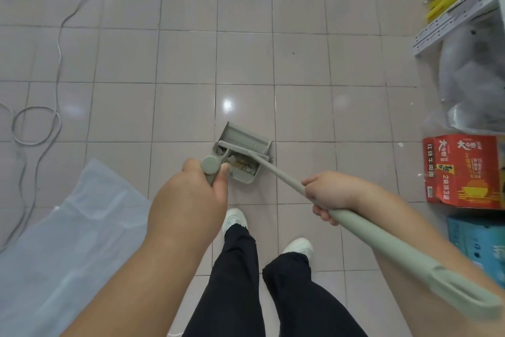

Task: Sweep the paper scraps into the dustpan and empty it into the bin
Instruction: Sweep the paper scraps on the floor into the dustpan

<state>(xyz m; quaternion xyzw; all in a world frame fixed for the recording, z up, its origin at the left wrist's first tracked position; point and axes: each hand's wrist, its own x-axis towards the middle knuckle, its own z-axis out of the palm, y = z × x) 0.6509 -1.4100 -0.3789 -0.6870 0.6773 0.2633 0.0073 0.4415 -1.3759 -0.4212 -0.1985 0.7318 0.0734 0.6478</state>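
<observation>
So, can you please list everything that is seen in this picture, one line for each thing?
dustpan: one, grey-green, on floor tiles at centre
broom: one, grey-green, head in the dustpan
cable: one, white, far left, looped
plastic sheet: one, pale blue, lower left
carton: one, red, right edge
blue box: one, right edge, below the carton
metal rail: one, white, upper right
shoes: two, white
trousers: black
left hand: grips dustpan handle
right hand: grips broom handle
</observation>
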